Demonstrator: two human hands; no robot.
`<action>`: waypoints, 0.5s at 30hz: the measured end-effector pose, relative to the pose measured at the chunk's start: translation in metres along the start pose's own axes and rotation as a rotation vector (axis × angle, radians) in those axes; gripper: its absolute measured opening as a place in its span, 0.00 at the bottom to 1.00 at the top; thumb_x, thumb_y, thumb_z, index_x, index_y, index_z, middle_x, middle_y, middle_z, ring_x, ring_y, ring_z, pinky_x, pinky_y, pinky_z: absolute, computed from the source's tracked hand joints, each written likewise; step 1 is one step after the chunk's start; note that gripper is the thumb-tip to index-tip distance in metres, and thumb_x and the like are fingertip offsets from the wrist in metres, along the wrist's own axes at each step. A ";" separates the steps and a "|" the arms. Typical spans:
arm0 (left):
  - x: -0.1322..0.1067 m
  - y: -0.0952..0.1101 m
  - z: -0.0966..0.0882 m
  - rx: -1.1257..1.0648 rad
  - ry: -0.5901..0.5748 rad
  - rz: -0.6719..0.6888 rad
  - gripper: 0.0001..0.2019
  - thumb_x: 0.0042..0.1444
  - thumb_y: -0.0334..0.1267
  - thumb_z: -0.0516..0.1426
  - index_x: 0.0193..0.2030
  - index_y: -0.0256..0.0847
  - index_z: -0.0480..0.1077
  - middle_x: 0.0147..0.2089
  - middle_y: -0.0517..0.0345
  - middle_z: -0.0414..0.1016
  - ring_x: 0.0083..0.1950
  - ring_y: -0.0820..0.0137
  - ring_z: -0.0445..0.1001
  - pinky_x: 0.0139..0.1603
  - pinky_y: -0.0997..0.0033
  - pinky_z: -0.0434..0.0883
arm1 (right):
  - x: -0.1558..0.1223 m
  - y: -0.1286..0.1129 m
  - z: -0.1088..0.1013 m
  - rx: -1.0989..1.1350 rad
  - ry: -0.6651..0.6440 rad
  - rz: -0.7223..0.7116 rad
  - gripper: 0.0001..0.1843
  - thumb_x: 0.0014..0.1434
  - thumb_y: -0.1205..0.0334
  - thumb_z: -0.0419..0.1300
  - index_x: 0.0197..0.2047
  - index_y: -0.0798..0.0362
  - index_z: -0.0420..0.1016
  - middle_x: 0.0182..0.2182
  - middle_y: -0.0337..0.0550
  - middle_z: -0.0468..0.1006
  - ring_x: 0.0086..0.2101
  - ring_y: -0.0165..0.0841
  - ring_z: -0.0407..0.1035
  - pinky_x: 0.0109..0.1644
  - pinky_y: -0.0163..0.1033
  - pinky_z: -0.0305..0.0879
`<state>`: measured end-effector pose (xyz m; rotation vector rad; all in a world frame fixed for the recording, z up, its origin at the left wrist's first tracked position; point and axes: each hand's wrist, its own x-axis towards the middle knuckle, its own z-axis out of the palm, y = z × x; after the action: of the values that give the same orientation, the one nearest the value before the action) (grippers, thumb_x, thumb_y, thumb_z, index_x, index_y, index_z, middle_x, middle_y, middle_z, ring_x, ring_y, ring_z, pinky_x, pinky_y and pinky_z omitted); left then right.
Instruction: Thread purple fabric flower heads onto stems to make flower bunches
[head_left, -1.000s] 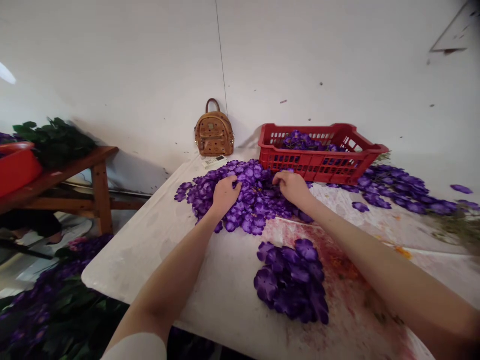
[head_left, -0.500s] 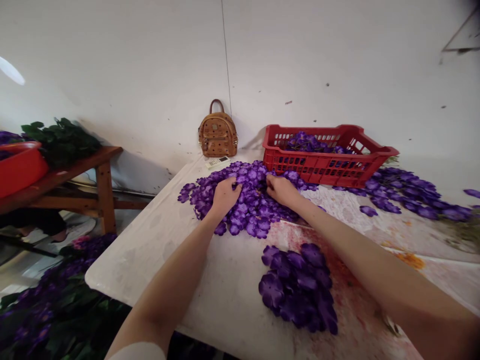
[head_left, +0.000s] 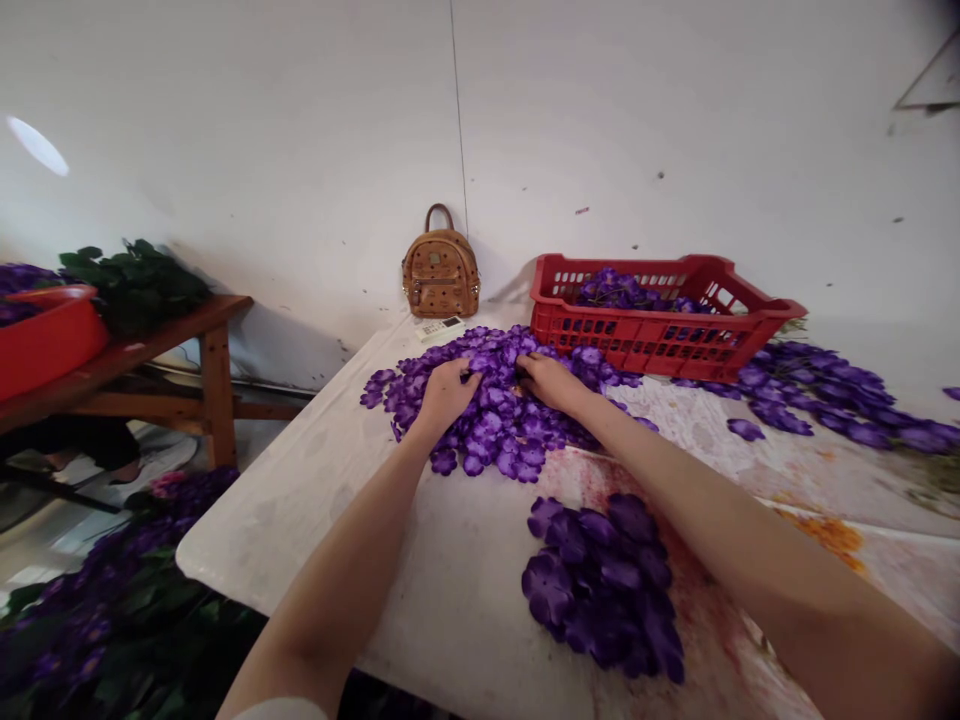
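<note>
Left hand [head_left: 448, 392] and right hand [head_left: 549, 380], fingers curled, grip unclear, touch the purple flower pile [head_left: 491, 428] toward the desk [head_left: 289, 495]'s far-left corner.

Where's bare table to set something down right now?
Bare tabletop lies left of the left forearm, and between that forearm and the nearer flower bunch. Crowded: the purple pile around the left hand and right hand, towards the red crate.

My bare left hand [head_left: 448, 392] and bare right hand [head_left: 553, 384] touch the heap of purple, scallop-petalled flowers [head_left: 491, 432]; beyond stand a red, openwork plastic crate [head_left: 637, 338] at right and a small, tan, patterned backpack [head_left: 441, 272] at left.
</note>
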<state>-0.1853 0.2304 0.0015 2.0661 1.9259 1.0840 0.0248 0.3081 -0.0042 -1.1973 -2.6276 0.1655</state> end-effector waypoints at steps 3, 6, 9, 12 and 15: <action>0.000 0.000 0.000 -0.004 -0.008 0.004 0.07 0.61 0.32 0.59 0.31 0.41 0.75 0.33 0.56 0.81 0.38 0.64 0.78 0.44 0.67 0.72 | 0.000 0.002 0.000 0.003 0.000 0.013 0.11 0.63 0.75 0.58 0.47 0.56 0.75 0.47 0.57 0.79 0.45 0.40 0.74 0.49 0.37 0.64; 0.001 0.000 0.000 0.001 -0.008 0.003 0.07 0.61 0.32 0.59 0.31 0.41 0.75 0.33 0.57 0.80 0.37 0.64 0.77 0.44 0.68 0.71 | -0.001 0.007 -0.002 0.021 0.006 0.013 0.12 0.63 0.77 0.56 0.45 0.56 0.76 0.45 0.55 0.81 0.44 0.38 0.75 0.50 0.37 0.65; 0.001 -0.002 0.001 0.012 -0.006 -0.006 0.09 0.61 0.33 0.60 0.28 0.40 0.73 0.30 0.57 0.78 0.35 0.64 0.76 0.42 0.67 0.70 | -0.003 0.015 -0.004 0.051 0.018 0.015 0.10 0.64 0.76 0.56 0.44 0.56 0.77 0.43 0.48 0.83 0.43 0.36 0.76 0.52 0.40 0.67; 0.002 -0.003 0.003 0.017 -0.005 -0.011 0.10 0.60 0.33 0.61 0.27 0.40 0.72 0.30 0.56 0.77 0.35 0.64 0.75 0.41 0.67 0.70 | -0.004 0.021 -0.005 0.078 0.046 0.041 0.13 0.65 0.76 0.54 0.44 0.56 0.79 0.41 0.47 0.84 0.41 0.35 0.78 0.50 0.39 0.69; 0.002 -0.002 0.003 0.016 -0.008 -0.012 0.10 0.60 0.33 0.61 0.27 0.40 0.72 0.31 0.56 0.77 0.36 0.63 0.76 0.42 0.67 0.70 | -0.006 0.018 -0.002 0.106 0.061 0.029 0.16 0.66 0.75 0.52 0.46 0.54 0.79 0.40 0.47 0.85 0.40 0.35 0.79 0.47 0.36 0.69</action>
<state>-0.1858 0.2337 -0.0012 2.0615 1.9468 1.0594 0.0427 0.3157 -0.0067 -1.1863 -2.5172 0.2659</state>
